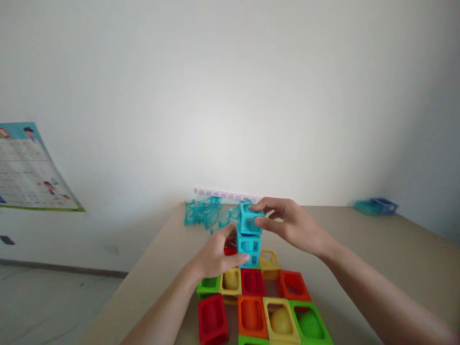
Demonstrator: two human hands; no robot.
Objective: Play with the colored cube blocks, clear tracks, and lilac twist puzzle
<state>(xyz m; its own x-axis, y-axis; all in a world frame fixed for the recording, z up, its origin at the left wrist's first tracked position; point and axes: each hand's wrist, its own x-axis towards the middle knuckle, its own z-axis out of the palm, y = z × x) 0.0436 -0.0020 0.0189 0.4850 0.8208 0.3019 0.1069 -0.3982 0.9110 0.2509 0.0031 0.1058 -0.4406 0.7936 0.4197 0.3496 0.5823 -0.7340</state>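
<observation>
A short stack of turquoise hollow cubes stands at the far end of a flat cluster of red, yellow, orange and green hollow blocks (268, 311) on a beige table (377, 254). My right hand (291, 223) pinches the top turquoise cube (249, 220) from the right side. My left hand (215, 256) wraps around the lower turquoise cube (247, 247), thumb across its front. Both hands are closed on the stack.
Several clear turquoise track pieces (203, 213) lie behind the stack, beside a long pale purple strip (226, 194). Blue and teal pieces (377, 206) sit at the table's far right. A poster (28, 167) hangs on the wall at left. The table's left edge drops to the floor.
</observation>
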